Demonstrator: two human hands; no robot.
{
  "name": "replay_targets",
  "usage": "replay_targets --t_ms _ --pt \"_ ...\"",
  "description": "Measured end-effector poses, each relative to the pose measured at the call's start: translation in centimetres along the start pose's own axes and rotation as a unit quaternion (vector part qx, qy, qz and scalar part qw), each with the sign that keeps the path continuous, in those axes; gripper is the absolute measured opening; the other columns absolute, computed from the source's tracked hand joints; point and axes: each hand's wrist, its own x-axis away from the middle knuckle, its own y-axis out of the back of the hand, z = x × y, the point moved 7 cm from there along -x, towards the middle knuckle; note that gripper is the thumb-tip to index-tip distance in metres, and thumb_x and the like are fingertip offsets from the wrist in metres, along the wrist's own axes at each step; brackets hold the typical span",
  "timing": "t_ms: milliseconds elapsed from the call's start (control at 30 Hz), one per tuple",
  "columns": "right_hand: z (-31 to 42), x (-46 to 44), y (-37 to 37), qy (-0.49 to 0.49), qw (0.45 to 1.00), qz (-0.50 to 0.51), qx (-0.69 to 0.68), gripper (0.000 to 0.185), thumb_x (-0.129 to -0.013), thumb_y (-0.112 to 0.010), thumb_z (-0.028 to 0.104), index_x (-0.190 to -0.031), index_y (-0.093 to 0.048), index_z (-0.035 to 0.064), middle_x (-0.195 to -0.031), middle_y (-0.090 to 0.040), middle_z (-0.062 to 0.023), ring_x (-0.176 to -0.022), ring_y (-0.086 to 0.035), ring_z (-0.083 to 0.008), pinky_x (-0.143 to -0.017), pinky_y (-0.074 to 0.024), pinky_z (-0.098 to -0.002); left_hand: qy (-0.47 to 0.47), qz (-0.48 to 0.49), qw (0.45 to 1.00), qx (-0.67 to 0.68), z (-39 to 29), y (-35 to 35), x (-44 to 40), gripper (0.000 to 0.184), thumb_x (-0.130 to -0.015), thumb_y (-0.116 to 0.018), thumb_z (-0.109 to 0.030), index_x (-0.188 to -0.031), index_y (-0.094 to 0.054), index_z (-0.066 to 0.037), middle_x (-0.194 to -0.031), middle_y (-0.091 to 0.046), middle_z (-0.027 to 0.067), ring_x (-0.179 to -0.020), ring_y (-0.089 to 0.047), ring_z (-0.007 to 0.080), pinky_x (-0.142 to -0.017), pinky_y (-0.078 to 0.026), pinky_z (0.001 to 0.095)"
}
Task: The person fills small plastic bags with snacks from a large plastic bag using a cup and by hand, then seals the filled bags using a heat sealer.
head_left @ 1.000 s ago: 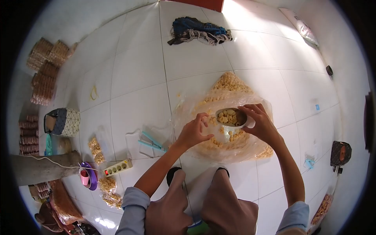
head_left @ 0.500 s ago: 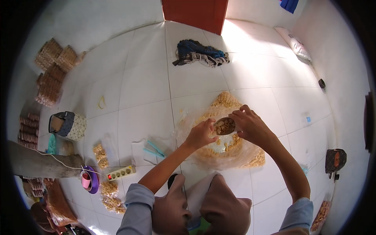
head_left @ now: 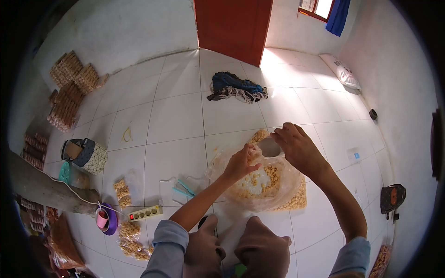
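Note:
My right hand [head_left: 299, 150] grips a round, cup-like scoop [head_left: 270, 147] by its right side, mouth tilted toward me and no pieces visible inside. On its left, my left hand [head_left: 237, 166] has its fingers around a small clear plastic bag [head_left: 253, 152], partly hidden by the fingers and touching or close to the scoop; its thumb stands apart. Below both hands a large, open clear plastic bag [head_left: 289, 185] lies on the floor, with yellowish snack pieces [head_left: 272, 173] inside. More pieces show along its right side.
Left on the floor are turquoise tongs [head_left: 185, 187], a power strip [head_left: 146, 213], filled snack bags [head_left: 130, 238] and a purple basin [head_left: 111, 220]. A handbag [head_left: 79, 152] and stacked packs [head_left: 67, 104] stand farther left. A blue cloth bundle [head_left: 236, 88] lies ahead, before a red door [head_left: 232, 28].
The scoop held snack pieces before; now none show in it. It has tipped against the small bag at my left hand. The camera view has tilted up, showing more door and a window.

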Motion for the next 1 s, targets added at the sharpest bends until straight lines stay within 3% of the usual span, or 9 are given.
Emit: replay_targets --t_ms 167,267,367,533,633,767,900,933,1000 --pt "-0.6 0.5 -1.8 -0.024 0.999 -0.007 -0.042 0.037 -0.068 -0.055 -0.002 -0.105 -0.055 -0.003 -0.105 -0.053 -0.0101 -0.106 -0.046 -0.0259 -0.092 -0.0409 -0.0346 0.1 0.037 0.993 0.059 2.7 -0.7 0.5 0.053 -0.069 -0.074 -0.025 -0.107 -0.041 -0.007 -0.081 -0.059 0.0073 -0.073 -0.061 0.0224 -0.069 -0.049 0.0332" --pt "-2.2 2.4 -4.9 -0.123 0.991 -0.031 -0.051 0.037 -0.067 -0.054 -0.005 -0.104 -0.054 -0.0029 -0.101 -0.054 -0.0123 -0.104 -0.046 -0.03 -0.088 -0.0413 -0.0386 0.121 0.028 0.991 0.051 5.5 -1.1 1.3 0.053 -0.068 -0.074 -0.026 -0.105 -0.042 -0.007 -0.08 -0.059 0.0067 -0.071 -0.061 0.0222 -0.067 -0.049 0.0328" --pt "-2.9 7.1 -15.6 -0.212 0.972 0.072 -0.072 0.035 -0.066 -0.056 -0.004 -0.1 -0.054 -0.0019 -0.097 -0.055 -0.0129 -0.101 -0.047 -0.0303 -0.083 -0.0429 -0.0396 0.159 0.02 0.986 0.035 9.8 -1.9 3.4 0.049 -0.069 -0.075 -0.024 -0.104 -0.044 -0.007 -0.075 -0.059 0.0052 -0.068 -0.059 0.0169 -0.064 -0.048 0.0292" --pt "-0.6 15.1 -31.4 -0.273 0.952 0.11 -0.083 0.035 -0.064 -0.058 -0.002 -0.099 -0.055 -0.002 -0.097 -0.054 -0.0136 -0.101 -0.047 -0.0319 -0.08 -0.0434 -0.0418 0.184 0.059 0.981 -0.01 14.7 -2.9 6.5 0.049 -0.068 -0.075 -0.023 -0.103 -0.044 -0.008 -0.074 -0.059 0.0028 -0.065 -0.058 0.0158 -0.061 -0.046 0.0289" --pt "-0.7 14.8 -33.7 -0.27 0.962 0.041 -0.019 0.042 -0.064 -0.057 -0.003 -0.106 -0.052 -0.0001 -0.105 -0.052 -0.0137 -0.105 -0.045 -0.0344 -0.085 -0.0414 -0.0425 0.231 0.066 0.97 -0.018 16.0 -2.6 7.4 0.049 -0.067 -0.076 -0.021 -0.102 -0.044 -0.008 -0.072 -0.058 0.0015 -0.063 -0.057 0.0141 -0.06 -0.046 0.0276" --pt "-1.8 13.1 -37.8 -0.276 0.96 0.034 -0.043 0.041 -0.066 -0.056 -0.002 -0.107 -0.053 -0.0032 -0.103 -0.052 -0.015 -0.104 -0.046 -0.033 -0.089 -0.0403 -0.0403 0.233 0.014 0.972 0.021 18.9 -3.2 8.6 0.047 -0.068 -0.075 -0.013 -0.103 -0.044 -0.008 -0.072 -0.057 0.0019 -0.063 -0.056 0.0107 -0.059 -0.045 0.0244" --pt "-0.6 12.2 -39.4 -0.209 0.969 0.004 -0.13 0.04 -0.064 -0.058 -0.001 -0.104 -0.054 -0.0024 -0.103 -0.052 -0.0145 -0.104 -0.046 -0.0334 -0.091 -0.0404 -0.0377 0.253 -0.011 0.966 0.048 20.3 -3.1 9.7 0.047 -0.069 -0.075 -0.009 -0.104 -0.044 -0.007 -0.075 -0.056 0.003 -0.065 -0.056 0.0095 -0.06 -0.046 0.0236" --pt "-0.2 11.7 -39.2 -0.189 0.969 0.009 -0.161 0.041 -0.063 -0.059 -0.001 -0.103 -0.054 -0.002 -0.104 -0.052 -0.0144 -0.104 -0.046 -0.0337 -0.091 -0.0405 -0.037 0.261 -0.005 0.965 0.041 20.1 -3.0 9.7 0.047 -0.069 -0.075 -0.014 -0.103 -0.042 -0.01 -0.075 -0.058 0.0043 -0.069 -0.058 0.0159 -0.063 -0.047 0.028" --pt "0.7 11.6 -39.7 -0.169 0.969 0.03 -0.177 0.046 -0.062 -0.06 0.0 -0.107 -0.055 -0.0015 -0.111 -0.052 -0.0154 -0.105 -0.045 -0.0347 -0.091 -0.0406 -0.0372 0.27 0.0 0.962 0.04 20.3 -3.0 10.1 0.048 -0.069 -0.076 -0.016 -0.103 -0.042 -0.01 -0.076 -0.058 0.0045 -0.069 -0.059 0.0168 -0.063 -0.047 0.0278"
